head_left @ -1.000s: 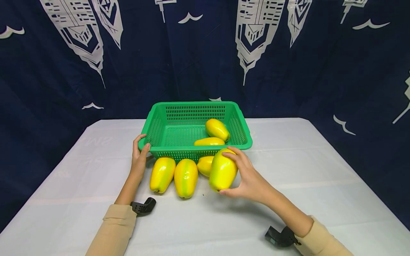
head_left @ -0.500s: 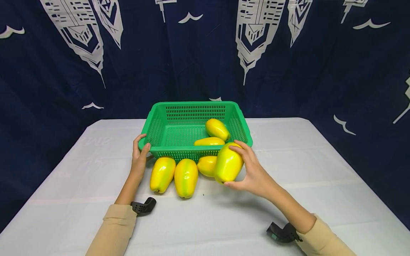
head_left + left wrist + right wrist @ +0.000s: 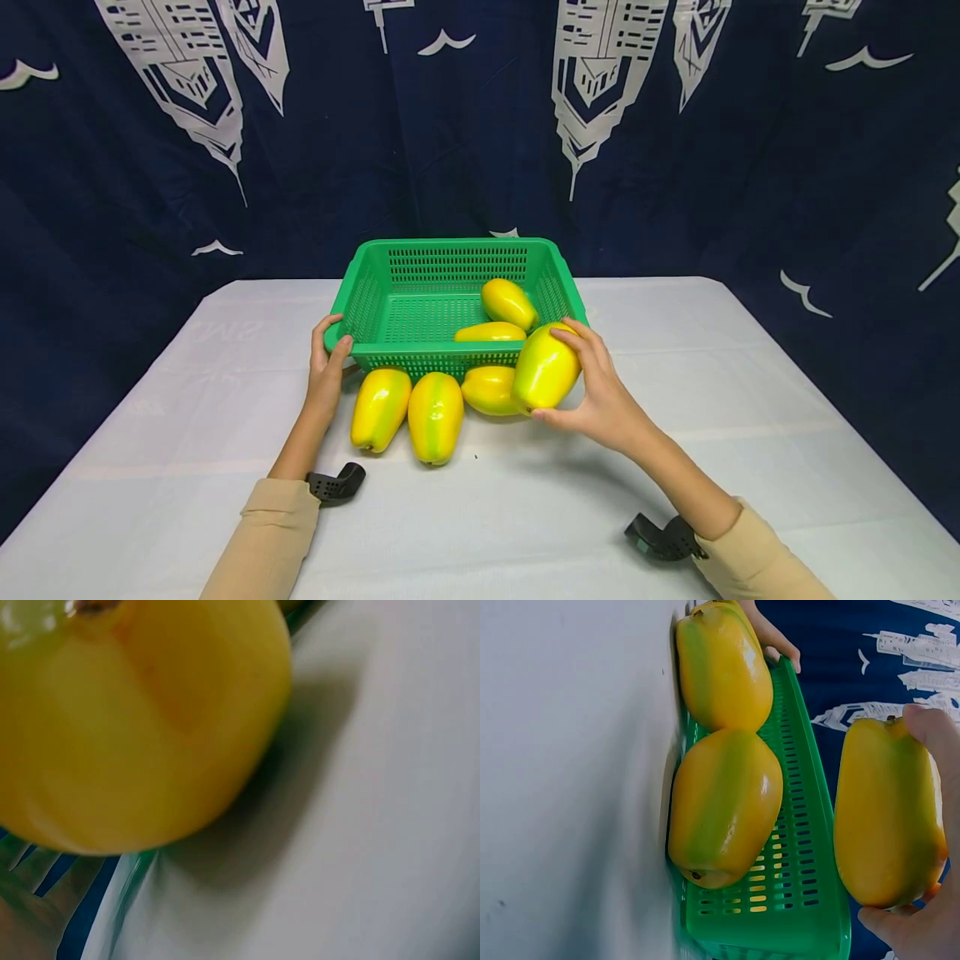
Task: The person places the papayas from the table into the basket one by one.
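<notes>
Here's the right hand [image 3: 600, 400], fingers set wide and curved round the held fruit [image 3: 546, 367], a plump yellow oval with a glossy, waxy-looking skin and a small dark nub at the thumb end. It's up off the table, tilted, in front of the right part of the basket's near rim; whether it touches that rim, I can't tell. A soft green band runs down its side in the right wrist view.

Over on the other side, the left hand [image 3: 325, 367] grips the green basket [image 3: 405, 348] at its near left corner, thumb lying on the smooth rim. That basket looks like plastic: rectangular, rounded corners, sloping walls pierced by rows of narrow slots.

Inside, toward the right, lie 2 fruits, the back fruit [image 3: 508, 302] whole to the eye, the near fruit [image 3: 490, 332] partly hidden by the rim. Along the outside of the front wall, 3 more: left fruit [image 3: 381, 408], middle fruit [image 3: 436, 417] with its green stripe, and right fruit [image 3: 490, 390] on its side, partly covered by the held 1.

Below, white, faintly creased cloth [image 3: 487, 533]; behind, a navy curtain [image 3: 420, 150] printed with white towers.
</notes>
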Tool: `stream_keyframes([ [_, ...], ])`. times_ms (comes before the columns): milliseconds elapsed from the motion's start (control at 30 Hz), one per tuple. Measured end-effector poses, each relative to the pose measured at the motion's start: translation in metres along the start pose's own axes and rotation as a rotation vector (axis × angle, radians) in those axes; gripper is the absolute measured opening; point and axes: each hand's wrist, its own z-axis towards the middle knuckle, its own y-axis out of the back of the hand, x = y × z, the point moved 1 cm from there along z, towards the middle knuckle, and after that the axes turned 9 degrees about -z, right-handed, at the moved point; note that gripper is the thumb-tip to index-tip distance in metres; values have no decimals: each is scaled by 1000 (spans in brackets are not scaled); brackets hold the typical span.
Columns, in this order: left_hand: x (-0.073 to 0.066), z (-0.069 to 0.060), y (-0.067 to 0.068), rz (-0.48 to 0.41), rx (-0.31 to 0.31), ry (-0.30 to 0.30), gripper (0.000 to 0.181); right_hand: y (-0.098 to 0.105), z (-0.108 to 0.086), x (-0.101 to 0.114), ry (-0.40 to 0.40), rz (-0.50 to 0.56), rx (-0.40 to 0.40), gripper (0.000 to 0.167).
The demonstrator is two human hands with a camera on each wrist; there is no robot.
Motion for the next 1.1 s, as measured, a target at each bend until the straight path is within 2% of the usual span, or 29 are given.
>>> stream_keyframes([
  [500, 0, 0, 0, 3, 4, 2, 46, 6, 9, -8, -53, 45, -69, 92],
  [1100, 1, 0, 0, 9, 6, 1, 46, 5, 37, -24, -153, 108, -109, 88],
])
